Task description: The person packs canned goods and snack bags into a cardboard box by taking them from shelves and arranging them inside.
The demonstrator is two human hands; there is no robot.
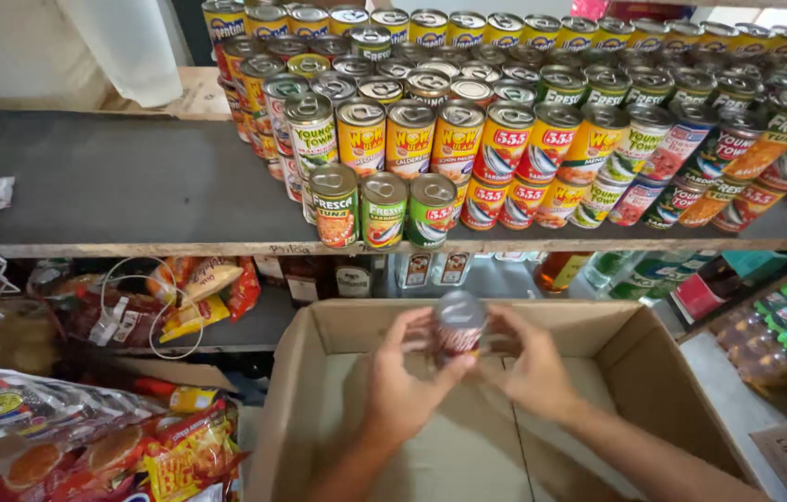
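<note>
Both hands, left hand [403, 386] and right hand [528, 372], clasp one small can [459, 325] above the cardboard box [654, 372]; keep it upright. Stacked cans [505, 139] crowd the shelf [133, 186]; gentle placement seems wise.

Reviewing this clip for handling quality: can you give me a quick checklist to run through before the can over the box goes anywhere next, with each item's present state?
1. Can gripped by both hands: ok, left hand and right hand wrap it.
2. Can clear of the cardboard box: ok, held above it.
3. Free space on the shelf: ok, bare stretch left of the stacked cans.
4. Stack steady: cannot tell.
5. Can's label facing: cannot tell, blurred.
</note>
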